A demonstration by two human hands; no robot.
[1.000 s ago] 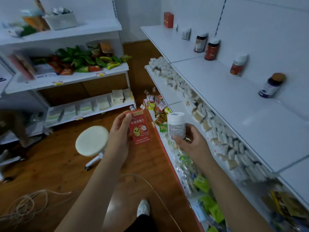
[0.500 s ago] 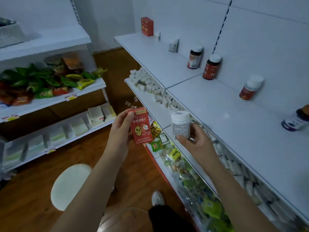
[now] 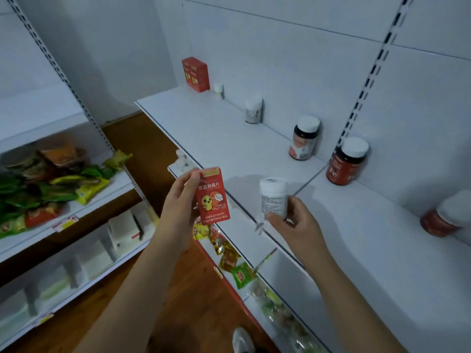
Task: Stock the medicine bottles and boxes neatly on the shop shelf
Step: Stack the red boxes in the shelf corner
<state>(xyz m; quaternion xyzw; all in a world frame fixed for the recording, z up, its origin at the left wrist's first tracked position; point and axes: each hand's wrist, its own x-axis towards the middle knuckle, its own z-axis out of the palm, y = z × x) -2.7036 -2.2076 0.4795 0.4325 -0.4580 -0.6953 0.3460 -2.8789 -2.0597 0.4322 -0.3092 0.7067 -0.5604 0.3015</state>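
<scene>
My left hand [image 3: 178, 207] holds a small red medicine box [image 3: 213, 197] with a yellow chick on it, upright, just off the front edge of the white shelf [image 3: 229, 138]. My right hand [image 3: 298, 225] grips a white medicine bottle [image 3: 274, 197] by its lower part, above the shelf's front edge. Along the shelf's back wall stand a red box [image 3: 195, 74], a tiny white bottle [image 3: 218, 89], a white bottle [image 3: 253, 110], two dark bottles with white caps [image 3: 304, 137] [image 3: 346, 161] and a blurred red bottle [image 3: 444, 217].
Lower shelves below hold small white blocks [image 3: 182, 160] and loose snack packets [image 3: 237, 266]. A second rack on the left carries green and orange packets [image 3: 51, 179] and white boxes [image 3: 127, 230]. The floor is wood; my shoe [image 3: 242, 340] shows at the bottom.
My view has swung up and toward the upper shelf. Both hands have risen to shelf height, each with the same item in it. The stool has left the view.
</scene>
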